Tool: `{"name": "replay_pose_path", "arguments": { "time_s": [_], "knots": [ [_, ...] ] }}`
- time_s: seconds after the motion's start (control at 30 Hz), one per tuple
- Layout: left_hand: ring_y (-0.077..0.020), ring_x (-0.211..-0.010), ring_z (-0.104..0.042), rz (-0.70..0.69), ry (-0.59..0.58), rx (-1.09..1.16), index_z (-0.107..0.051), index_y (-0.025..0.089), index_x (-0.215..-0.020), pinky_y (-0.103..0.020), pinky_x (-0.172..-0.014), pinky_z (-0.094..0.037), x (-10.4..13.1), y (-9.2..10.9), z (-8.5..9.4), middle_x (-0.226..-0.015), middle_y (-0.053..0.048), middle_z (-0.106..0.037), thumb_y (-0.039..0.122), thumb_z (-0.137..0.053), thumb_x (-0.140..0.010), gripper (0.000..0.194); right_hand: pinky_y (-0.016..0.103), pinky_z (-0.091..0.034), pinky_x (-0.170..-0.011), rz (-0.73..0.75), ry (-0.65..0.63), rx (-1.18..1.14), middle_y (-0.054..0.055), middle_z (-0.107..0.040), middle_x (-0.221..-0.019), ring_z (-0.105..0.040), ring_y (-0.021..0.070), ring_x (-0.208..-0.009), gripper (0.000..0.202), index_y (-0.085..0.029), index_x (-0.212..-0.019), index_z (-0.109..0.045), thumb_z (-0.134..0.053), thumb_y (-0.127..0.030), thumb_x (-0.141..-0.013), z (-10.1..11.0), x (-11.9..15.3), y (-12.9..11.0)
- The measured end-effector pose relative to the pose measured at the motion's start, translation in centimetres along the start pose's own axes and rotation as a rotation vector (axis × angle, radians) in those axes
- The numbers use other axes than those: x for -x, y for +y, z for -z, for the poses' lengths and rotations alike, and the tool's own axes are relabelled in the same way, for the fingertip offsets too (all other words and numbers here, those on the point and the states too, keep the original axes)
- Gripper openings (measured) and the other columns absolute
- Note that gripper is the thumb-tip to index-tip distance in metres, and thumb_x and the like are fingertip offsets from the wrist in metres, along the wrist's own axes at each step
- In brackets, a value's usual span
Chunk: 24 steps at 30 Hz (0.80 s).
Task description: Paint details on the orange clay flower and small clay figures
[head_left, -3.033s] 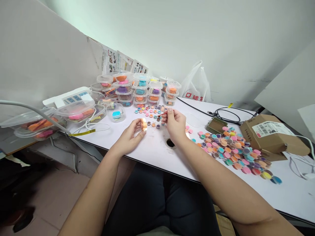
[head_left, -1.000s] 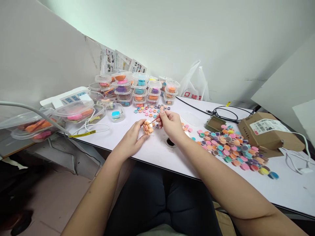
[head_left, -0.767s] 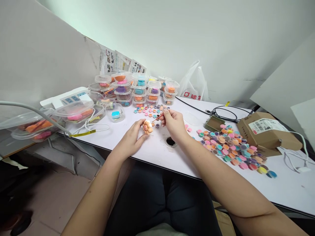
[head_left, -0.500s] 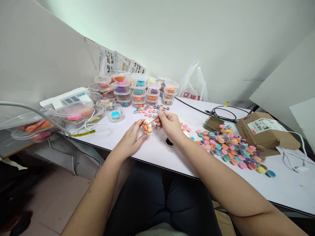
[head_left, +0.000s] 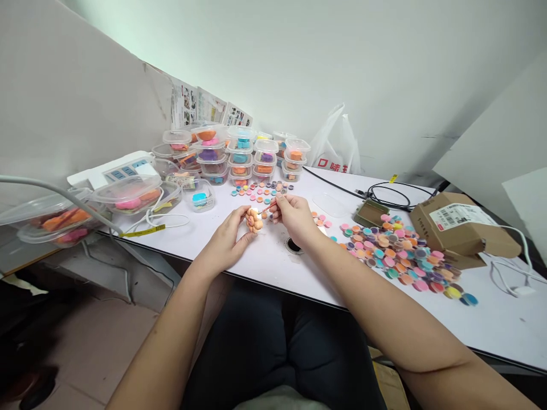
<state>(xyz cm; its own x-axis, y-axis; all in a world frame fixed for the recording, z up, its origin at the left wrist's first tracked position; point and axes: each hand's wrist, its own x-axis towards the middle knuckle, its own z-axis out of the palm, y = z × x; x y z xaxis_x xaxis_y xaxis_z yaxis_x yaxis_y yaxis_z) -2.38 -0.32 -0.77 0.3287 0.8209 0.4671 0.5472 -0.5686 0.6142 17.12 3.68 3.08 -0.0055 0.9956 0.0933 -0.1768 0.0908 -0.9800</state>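
Between the thumb and fingers of my left hand is a small lumpy figurine, orange-tan with a white patch near its top. My right hand pinches a thin red-handled paintbrush, its tip at the figurine's upper side. Whether the tip touches the surface is too small to tell. Just behind both hands, small round paint pots in several colours lie in rows on the white table.
Stacked clear tubs of coloured clay stand at the back. A power strip and cables are at left. On the right lie a heap of paint pots, an olive box and a cardboard box. A plastic bag leans by the wall.
The figurine has turned slightly in my left hand, and less of its white patch shows. The brush tip has shifted a little on its upper side. Otherwise both hands keep their places.
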Motion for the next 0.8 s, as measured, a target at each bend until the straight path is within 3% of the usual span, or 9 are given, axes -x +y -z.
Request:
{"name": "replay_pose_path", "arguments": {
  "time_s": [0.17, 0.37, 0.6, 0.8],
  "knots": [
    [-0.0259, -0.142, -0.051, 0.03, 0.0, 0.083, -0.035, 0.023, -0.15, -0.048, -0.12, -0.042, 0.1, -0.4, -0.1, -0.155, -0.015, -0.048, 0.036, -0.059, -0.097, 0.06, 0.021, -0.046, -0.045, 0.022, 0.042, -0.091, -0.002, -0.061, -0.061, -0.053, 0.0072, -0.046, 0.04, -0.017, -0.069, -0.063, -0.071, -0.051, -0.087, 0.3, -0.4, 0.1],
    [-0.0264, -0.14, -0.053, 0.015, 0.001, 0.066, -0.036, 0.022, -0.149, -0.049, -0.119, -0.043, 0.0, -0.4, -0.1, -0.152, -0.015, -0.052, 0.037, -0.058, -0.097, 0.058, 0.022, -0.047, -0.047, 0.033, -0.039, -0.087, -0.001, -0.063, -0.061, -0.053, 0.0079, -0.047, 0.047, -0.017, -0.071, -0.065, -0.074, -0.062, -0.08, -0.6, 0.4, 0.0],
    [-0.0257, -0.143, -0.051, 0.025, 0.005, 0.098, -0.035, 0.022, -0.151, -0.048, -0.121, -0.041, 0.0, -0.7, -0.2, -0.155, -0.016, -0.047, 0.037, -0.059, -0.097, 0.061, 0.023, -0.044, -0.043, 0.013, 0.099, -0.033, -0.002, -0.058, -0.055, -0.049, 0.0078, -0.042, 0.052, -0.017, -0.064, -0.061, -0.075, -0.065, -0.078, -0.7, 0.3, 0.1],
    [-0.0267, -0.141, -0.052, 0.03, -0.021, 0.072, -0.036, 0.022, -0.149, -0.05, -0.12, -0.042, 0.0, -0.5, -0.1, -0.153, -0.016, -0.05, 0.037, -0.059, -0.096, 0.06, 0.023, -0.044, -0.045, 0.122, 0.017, -0.002, -0.002, -0.06, -0.056, -0.05, 0.0087, -0.044, 0.053, -0.019, -0.067, -0.061, -0.07, -0.07, -0.079, -0.6, 0.3, 0.4]
  ]
}}
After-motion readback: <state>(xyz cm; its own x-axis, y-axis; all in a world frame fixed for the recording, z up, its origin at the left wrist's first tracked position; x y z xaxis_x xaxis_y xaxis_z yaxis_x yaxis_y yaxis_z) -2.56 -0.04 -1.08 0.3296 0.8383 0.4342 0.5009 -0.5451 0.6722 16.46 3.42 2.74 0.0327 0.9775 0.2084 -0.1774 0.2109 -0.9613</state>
